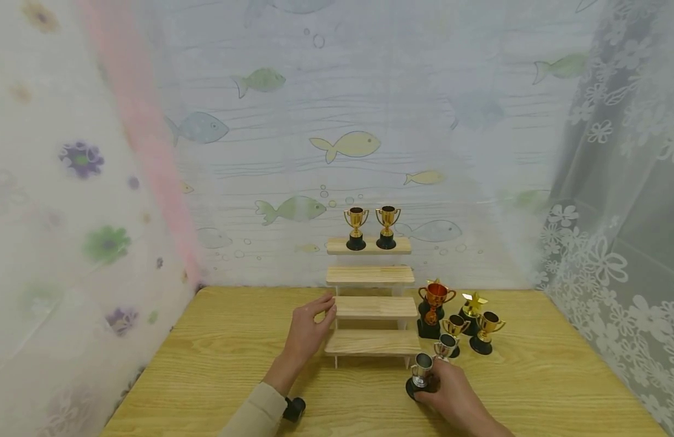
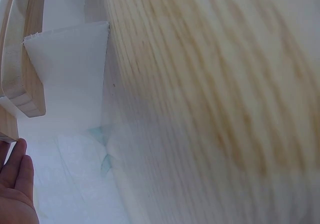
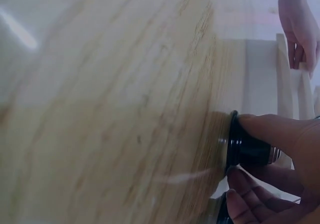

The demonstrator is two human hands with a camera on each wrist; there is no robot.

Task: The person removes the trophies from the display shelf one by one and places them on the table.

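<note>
In the head view, my left hand (image 1: 306,328) holds the left end of a wooden stepped stand (image 1: 375,306), at its second step from the bottom. Fingertips (image 2: 20,146) lie right at that step's end in the left wrist view. To the right of the stand, my right hand (image 1: 451,391) grips a small silver trophy cup (image 1: 422,367) by its black base (image 3: 252,146), thumb on one side and fingers on the other. Right behind it stands another silver trophy cup (image 1: 447,345). Two gold trophy cups (image 1: 355,221) stand side by side on the top step.
Right of the stand are a red-orange trophy (image 1: 436,303), a gold star trophy (image 1: 473,306) and two gold cups (image 1: 486,331). A black object (image 1: 295,409) lies beside my left sleeve, partly hidden. Patterned curtains (image 1: 293,152) hang behind the wooden table (image 1: 227,340).
</note>
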